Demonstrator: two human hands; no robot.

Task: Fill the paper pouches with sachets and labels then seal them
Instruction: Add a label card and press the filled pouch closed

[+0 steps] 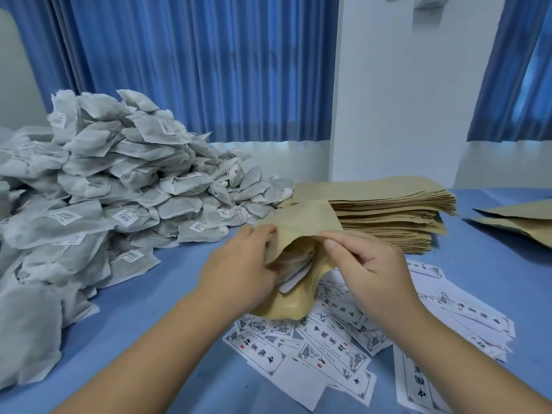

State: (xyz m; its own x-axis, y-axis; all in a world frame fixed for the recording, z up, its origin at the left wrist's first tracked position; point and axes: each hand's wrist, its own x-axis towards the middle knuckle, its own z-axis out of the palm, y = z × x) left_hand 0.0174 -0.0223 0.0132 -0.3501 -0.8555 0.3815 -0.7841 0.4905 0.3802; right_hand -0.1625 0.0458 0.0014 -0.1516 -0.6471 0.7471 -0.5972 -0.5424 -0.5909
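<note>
Near edge of table (149, 318), center to right: printed labels (313, 348), loose, overlapping, several face up w/ black characters. Just above them: one paper pouch (298, 231), held up, mouth open toward the camera, lower end over the labels; touching or not, can't tell. Gripped on its left side by L hand (239, 264): thumb outside, fingers curled into the mouth. Upper lip pinched btwn thumb and forefinger of R hand (367, 264); other fingers loosely curled, nothing else held. Sticking out of the mouth: white slip (294, 280), partly in. Something greyish deeper inside, can't tell what. Left half of table: big heap of sachets (119, 180), grey-white, small printed tags, running from the near-left corner back toward the far edge. Right of the heap, behind the hands: pouch stack (388, 210), flat, many layers, slightly fanned. At right edge: spare pouches (519, 222), flat, apart from the stack. Beyond far edge: blue curtain (209, 70), white wall (403, 100).
</note>
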